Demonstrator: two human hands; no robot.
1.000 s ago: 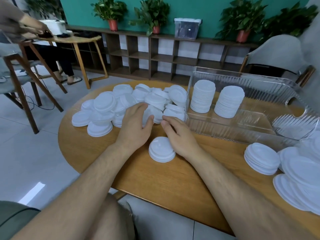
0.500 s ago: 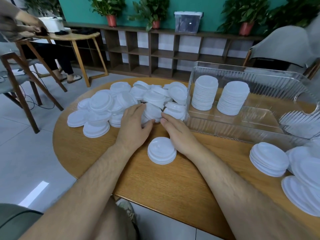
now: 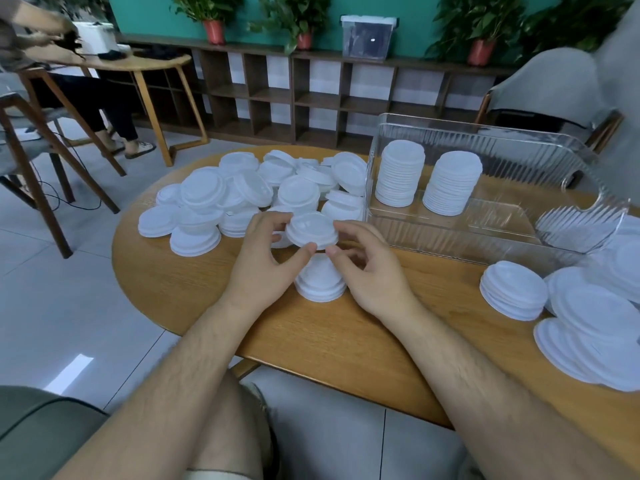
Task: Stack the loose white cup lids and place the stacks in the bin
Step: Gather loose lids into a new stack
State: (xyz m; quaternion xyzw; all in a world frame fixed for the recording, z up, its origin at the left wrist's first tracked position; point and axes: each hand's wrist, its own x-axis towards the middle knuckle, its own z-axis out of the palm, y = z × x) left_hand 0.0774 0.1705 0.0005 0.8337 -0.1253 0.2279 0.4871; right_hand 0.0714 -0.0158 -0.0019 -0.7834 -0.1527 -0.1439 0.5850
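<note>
Just left of the clear bin (image 3: 450,239), the left hand (image 3: 266,263) and right hand (image 3: 369,270) pinch one white lid (image 3: 311,230) by its rim, above a short stack (image 3: 320,284) on the table (image 3: 194,285).

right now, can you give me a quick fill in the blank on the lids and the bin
The clear bin holds ____ tall stacks of lids.
The left hand and right hand hold one lid above a short ____ on the table.
As the person sees it, the loose pile lies to the ____ of the bin.
Missing: two; stack; left.
</note>
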